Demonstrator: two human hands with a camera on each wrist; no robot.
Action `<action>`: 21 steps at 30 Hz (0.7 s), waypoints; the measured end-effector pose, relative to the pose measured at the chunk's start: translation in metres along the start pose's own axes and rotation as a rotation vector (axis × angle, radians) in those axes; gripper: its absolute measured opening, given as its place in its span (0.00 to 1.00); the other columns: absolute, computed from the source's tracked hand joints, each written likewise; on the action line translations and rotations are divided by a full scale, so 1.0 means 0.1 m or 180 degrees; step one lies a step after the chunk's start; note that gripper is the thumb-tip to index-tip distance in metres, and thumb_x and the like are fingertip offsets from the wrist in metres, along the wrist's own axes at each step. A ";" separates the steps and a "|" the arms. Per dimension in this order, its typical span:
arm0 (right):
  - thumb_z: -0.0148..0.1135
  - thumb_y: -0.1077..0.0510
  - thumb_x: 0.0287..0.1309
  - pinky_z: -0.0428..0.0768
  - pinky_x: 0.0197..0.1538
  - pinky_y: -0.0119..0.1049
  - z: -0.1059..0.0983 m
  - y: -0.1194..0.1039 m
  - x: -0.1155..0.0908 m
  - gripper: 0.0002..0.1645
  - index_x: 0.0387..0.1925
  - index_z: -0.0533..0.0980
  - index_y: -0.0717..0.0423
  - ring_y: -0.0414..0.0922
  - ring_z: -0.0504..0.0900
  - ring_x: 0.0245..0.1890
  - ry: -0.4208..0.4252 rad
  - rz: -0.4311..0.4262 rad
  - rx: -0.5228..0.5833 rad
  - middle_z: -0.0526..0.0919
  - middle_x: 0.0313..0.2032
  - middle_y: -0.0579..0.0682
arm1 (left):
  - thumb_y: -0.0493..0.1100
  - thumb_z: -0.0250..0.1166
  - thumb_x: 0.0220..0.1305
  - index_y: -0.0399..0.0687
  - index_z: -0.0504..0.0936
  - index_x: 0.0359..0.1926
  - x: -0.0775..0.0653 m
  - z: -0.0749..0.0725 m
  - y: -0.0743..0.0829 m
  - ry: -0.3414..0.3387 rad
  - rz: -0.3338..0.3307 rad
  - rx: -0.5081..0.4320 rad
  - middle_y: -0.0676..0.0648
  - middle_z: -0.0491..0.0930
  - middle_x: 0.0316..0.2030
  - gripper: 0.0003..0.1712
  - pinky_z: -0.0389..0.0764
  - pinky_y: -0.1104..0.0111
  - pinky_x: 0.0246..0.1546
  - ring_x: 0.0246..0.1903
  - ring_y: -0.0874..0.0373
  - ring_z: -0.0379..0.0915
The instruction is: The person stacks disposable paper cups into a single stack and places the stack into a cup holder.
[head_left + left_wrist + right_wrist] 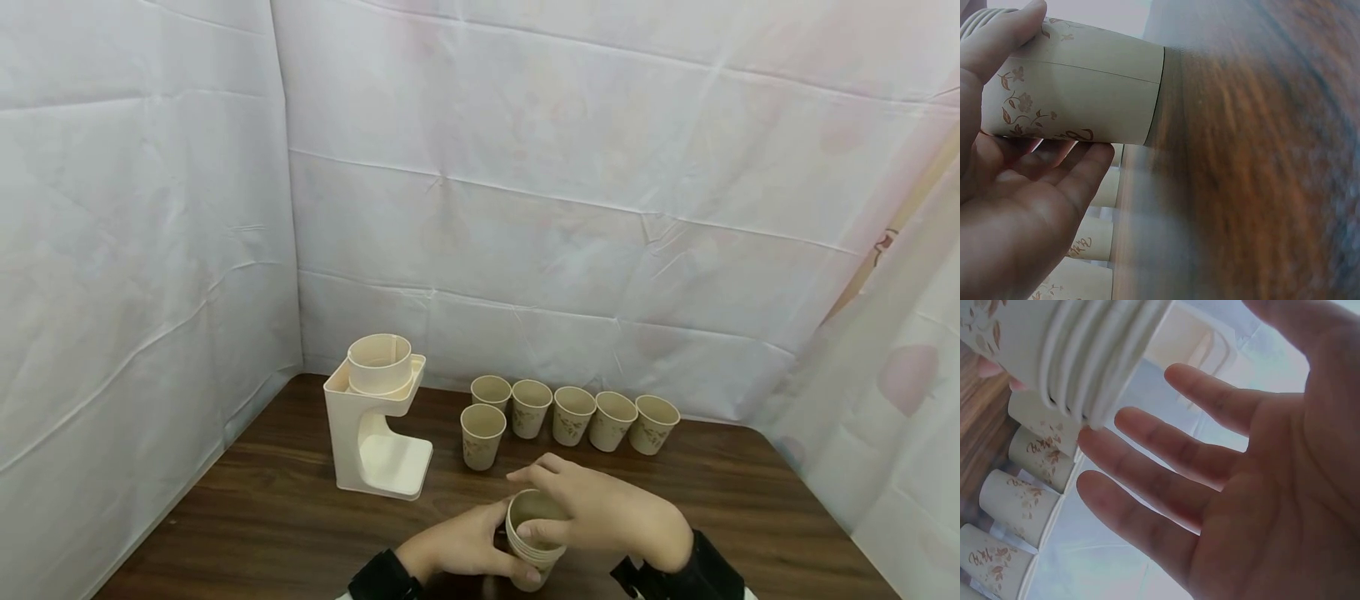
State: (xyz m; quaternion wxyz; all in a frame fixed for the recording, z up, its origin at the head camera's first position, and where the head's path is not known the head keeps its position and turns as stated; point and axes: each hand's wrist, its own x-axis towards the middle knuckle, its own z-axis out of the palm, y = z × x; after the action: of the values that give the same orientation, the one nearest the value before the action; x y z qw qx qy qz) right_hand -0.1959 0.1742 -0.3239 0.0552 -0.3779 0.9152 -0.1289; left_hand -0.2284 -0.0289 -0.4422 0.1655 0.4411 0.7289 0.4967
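A stack of nested paper cups (537, 557), beige with a brown floral print, stands near the front of the table. My left hand (467, 542) grips it from the left, thumb on the near side and fingers around the far side, as the left wrist view shows on the cup wall (1079, 81). Over the stack's mouth is my right hand (592, 508), its fingers spread and nearly straight. In the right wrist view the several stacked rims (1107, 362) lie close to the right hand's fingertips (1094, 440).
Several single paper cups (572, 414) stand upright in a row at the back, with one cup (481, 446) in front of the row's left end. Left of them stands a cream plastic stand (345, 442) with a round holder (379, 379) on top. White cloth (525, 208) hangs behind the table.
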 end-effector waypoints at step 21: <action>0.53 0.32 0.58 0.73 0.56 0.43 -0.13 0.21 0.39 0.37 0.63 0.64 0.46 0.37 0.63 0.59 0.0473 -0.0135 -0.0153 0.68 0.59 0.41 | 0.52 0.68 0.54 0.64 0.61 0.63 0.00 -0.01 -0.01 -0.0015 -0.0011 -0.0033 0.58 0.73 0.55 0.37 0.66 0.62 0.59 0.56 0.63 0.65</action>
State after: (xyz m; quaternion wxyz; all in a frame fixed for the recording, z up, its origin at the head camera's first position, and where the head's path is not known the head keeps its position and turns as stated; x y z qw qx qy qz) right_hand -0.2403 0.1638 -0.3170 -0.0247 -0.3879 0.9113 -0.1357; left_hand -0.2290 -0.0293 -0.4426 0.1703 0.4402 0.7267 0.4991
